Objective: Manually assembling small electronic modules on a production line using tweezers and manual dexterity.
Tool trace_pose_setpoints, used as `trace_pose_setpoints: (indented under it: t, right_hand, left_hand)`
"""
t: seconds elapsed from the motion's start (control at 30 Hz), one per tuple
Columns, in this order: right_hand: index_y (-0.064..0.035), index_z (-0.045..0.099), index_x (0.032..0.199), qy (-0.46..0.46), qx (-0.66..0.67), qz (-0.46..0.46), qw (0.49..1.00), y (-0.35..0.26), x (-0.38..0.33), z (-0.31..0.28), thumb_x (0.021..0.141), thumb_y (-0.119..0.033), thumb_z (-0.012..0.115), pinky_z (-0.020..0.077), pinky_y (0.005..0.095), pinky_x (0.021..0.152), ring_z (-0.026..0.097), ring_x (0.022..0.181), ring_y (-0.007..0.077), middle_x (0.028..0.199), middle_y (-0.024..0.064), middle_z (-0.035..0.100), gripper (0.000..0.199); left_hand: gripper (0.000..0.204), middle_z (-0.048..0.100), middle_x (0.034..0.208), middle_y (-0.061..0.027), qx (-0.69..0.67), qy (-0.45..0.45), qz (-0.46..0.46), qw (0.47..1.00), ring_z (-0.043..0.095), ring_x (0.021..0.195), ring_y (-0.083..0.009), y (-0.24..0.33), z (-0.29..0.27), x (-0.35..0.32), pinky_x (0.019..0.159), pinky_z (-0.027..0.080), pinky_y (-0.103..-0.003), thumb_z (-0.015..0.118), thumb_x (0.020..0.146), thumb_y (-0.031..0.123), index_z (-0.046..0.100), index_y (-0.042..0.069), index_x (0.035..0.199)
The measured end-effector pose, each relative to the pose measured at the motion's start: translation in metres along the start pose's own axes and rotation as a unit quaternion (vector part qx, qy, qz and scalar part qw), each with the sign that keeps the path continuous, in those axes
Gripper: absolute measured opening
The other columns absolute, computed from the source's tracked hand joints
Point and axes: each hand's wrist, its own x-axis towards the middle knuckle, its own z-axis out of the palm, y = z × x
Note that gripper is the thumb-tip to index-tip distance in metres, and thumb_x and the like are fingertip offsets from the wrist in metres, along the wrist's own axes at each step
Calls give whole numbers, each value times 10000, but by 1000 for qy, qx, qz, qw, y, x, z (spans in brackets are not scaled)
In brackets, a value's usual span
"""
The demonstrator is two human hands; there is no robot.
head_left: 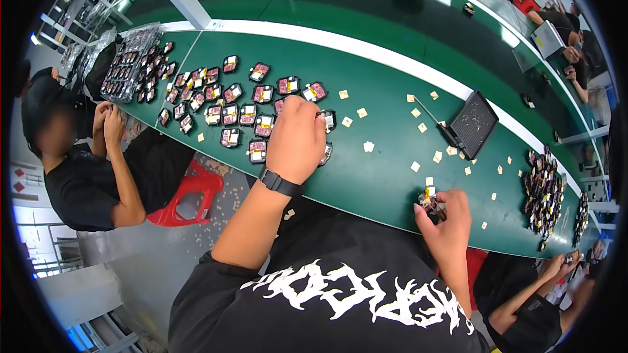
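The left hand [297,137] lies palm-down, fingers curled over small dark rectangular parts [230,112] spread near the green tabletop's [379,157] near edge, grip hidden; the right hand [445,219] pinches one such part [428,199] at that edge, close for handling.

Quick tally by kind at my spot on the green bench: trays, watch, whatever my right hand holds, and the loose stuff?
Black mesh tray: 1
Black wristwatch: 1
Small part held by the right hand: 1
Red-and-black parts around the left hand: too many and too small to count
Beige squares: likewise
Total counted: 3
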Motion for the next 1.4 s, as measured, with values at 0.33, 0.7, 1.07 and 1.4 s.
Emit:
trace_pose_setpoints:
  t: [0.33, 0.7, 1.07, 1.4]
  right_hand:
    - [0, 626, 1087, 27, 92, -98, 990, -22, 12, -13, 723, -153, 897, 541, 354, 676, 640, 810, 275, 984, 125, 603, 479]
    - [13, 598, 1201, -155, 382, 147, 899, -29, 8, -29, 974, -11, 644, 519, 260, 649, 634, 754, 114, 938, 88, 670, 232]
    - [0, 512, 1068, -247, 451, 214, 830, -46, 15, -33, 980, -51, 660, 495, 226, 533, 652, 661, 86, 824, 88, 707, 179]
    - [-58, 480, 929, -250, 518, 314, 755, -45, 27, -23, 961, -58, 669, 409, 215, 409, 587, 490, 85, 725, 89, 695, 192]
  left_hand:
    - [391, 636, 1284, -130, -410, -252, -119, 868, 669, 984, -203, 70, 1, -35, 775, 535, -303, 561, 1040, 210, 553, 11, 1377]
    - [443, 680, 1118, -99, -554, -335, -218, 730, 598, 855, -92, 86, 21, -57, 703, 502, -235, 606, 1003, 40, 494, 39, 1432]
    - [320, 662, 922, -142, -201, -209, 94, 952, 652, 742, -293, 102, 4, -54, 654, 528, -375, 695, 842, 3, 595, 5, 1145]
    - [252, 641, 876, -117, -149, -173, 200, 953, 623, 669, -254, 94, 8, -48, 593, 494, -372, 685, 847, -16, 632, 5, 1093]
